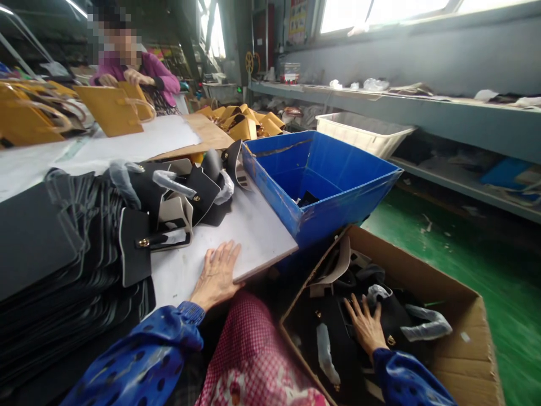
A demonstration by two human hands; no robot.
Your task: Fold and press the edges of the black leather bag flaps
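Note:
My left hand (217, 273) lies flat on the edge of the white tabletop (262, 225), fingers spread, holding nothing. Down to the right, my right hand (367, 324) rests with fingers apart on black bag pieces (333, 321) inside a cardboard box (460, 316). These pieces have gold clasps and handles wrapped in clear plastic (426, 323). Left of my left hand, more black pieces with wrapped handles (203, 186) lie in a loose heap. Beside them rises a tall stack of flat black panels (38, 237).
A blue bin (346, 208) stands beyond the table corner, with a white tub (367, 132) behind it. Across the table, a person in a purple top (163, 73) handles a mustard-yellow bag (112, 110). More yellow pieces (249, 121) are piled behind. A long shelf (443, 110) lines the wall.

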